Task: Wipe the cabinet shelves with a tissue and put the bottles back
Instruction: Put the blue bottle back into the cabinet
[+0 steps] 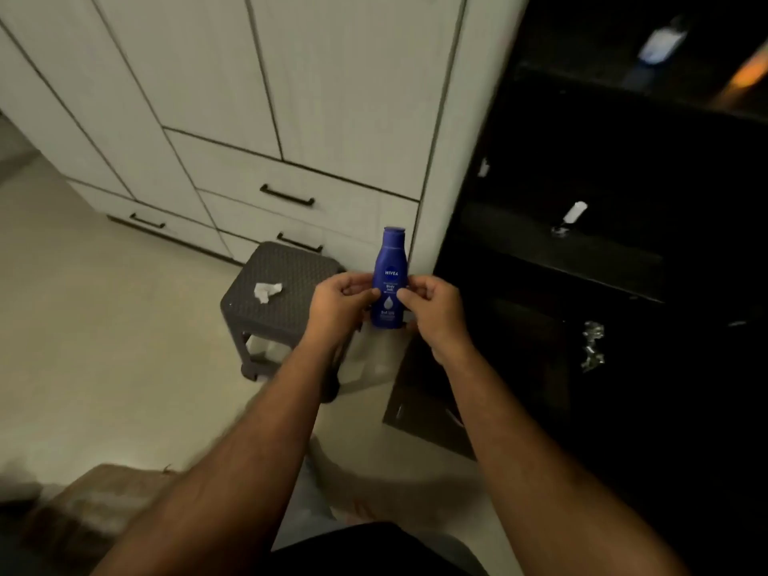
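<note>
At upper left and centre stand pale cupboard doors and drawers [286, 176] with dark handles; below them, left of centre, a dark stool [282, 284] carries a crumpled tissue [268, 291] on its top, lying loose and well apart from either hand.

At centre the left hand [338, 303] and right hand [432, 307] meet on a blue bottle [389, 276]; it is upright, cap on, label toward the camera, held in the air in front of the cupboard's corner and touching no shelf; each hand pinches one side of its lower half, fingers curled in, thumbs on the front.

To the right the dark cabinet [602, 251] stands open; its shelves are hard to read in the gloom; a small white object [573, 214] lies on a middle shelf, a blurred bottle [660, 43] shows at upper right, and something shiny [592, 345] hangs lower down.

With the tissue set aside and a bottle in both hands, the wiping looks done, at least for now, and the step in hand is putting bottles back; the next move calls for carrying the bottle rightward into the cabinet, choosing a bare patch of shelf, setting it down upright, and letting go without knocking what is there.
</note>
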A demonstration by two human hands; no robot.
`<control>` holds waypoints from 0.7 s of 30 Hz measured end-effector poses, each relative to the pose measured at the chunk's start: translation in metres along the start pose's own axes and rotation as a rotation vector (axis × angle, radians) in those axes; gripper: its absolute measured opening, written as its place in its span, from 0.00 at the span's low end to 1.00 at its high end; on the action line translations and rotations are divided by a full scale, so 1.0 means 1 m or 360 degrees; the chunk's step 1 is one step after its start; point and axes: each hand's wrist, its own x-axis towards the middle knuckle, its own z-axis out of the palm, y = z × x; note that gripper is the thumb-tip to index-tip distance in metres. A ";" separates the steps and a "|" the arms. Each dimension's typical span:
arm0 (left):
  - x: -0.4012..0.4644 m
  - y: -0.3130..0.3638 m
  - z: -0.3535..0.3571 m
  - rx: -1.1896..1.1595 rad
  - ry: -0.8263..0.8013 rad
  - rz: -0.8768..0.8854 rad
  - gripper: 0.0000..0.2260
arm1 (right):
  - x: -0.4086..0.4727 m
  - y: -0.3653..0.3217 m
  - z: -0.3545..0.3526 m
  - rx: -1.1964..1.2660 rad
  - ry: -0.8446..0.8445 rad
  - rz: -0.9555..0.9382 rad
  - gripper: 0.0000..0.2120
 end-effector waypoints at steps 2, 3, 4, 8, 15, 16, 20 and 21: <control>-0.014 0.012 0.021 -0.0013 -0.0071 0.0035 0.11 | -0.018 -0.009 -0.027 -0.0012 0.0036 -0.0044 0.13; -0.020 0.016 0.028 -0.0014 -0.0109 0.0057 0.11 | -0.024 -0.012 -0.036 -0.0023 0.0050 -0.0064 0.13; -0.025 0.021 0.037 -0.0004 -0.0155 0.0073 0.11 | -0.031 -0.014 -0.048 -0.0032 0.0073 -0.0084 0.13; -0.036 0.031 0.064 0.0077 -0.0300 0.0071 0.11 | -0.051 -0.018 -0.081 -0.0024 0.0169 -0.0074 0.13; -0.028 0.034 0.096 0.0286 -0.0514 0.0143 0.10 | -0.057 -0.008 -0.112 -0.0028 0.0349 0.0006 0.12; -0.025 0.032 0.101 0.0318 -0.0558 0.0159 0.10 | -0.056 -0.004 -0.114 -0.0018 0.0387 0.0033 0.12; -0.016 0.012 0.114 0.0516 -0.0684 0.0189 0.12 | -0.057 0.021 -0.120 -0.0056 0.0513 0.0127 0.10; -0.013 0.004 0.118 0.0580 -0.0707 0.0203 0.13 | -0.056 0.030 -0.122 -0.0067 0.0535 0.0137 0.09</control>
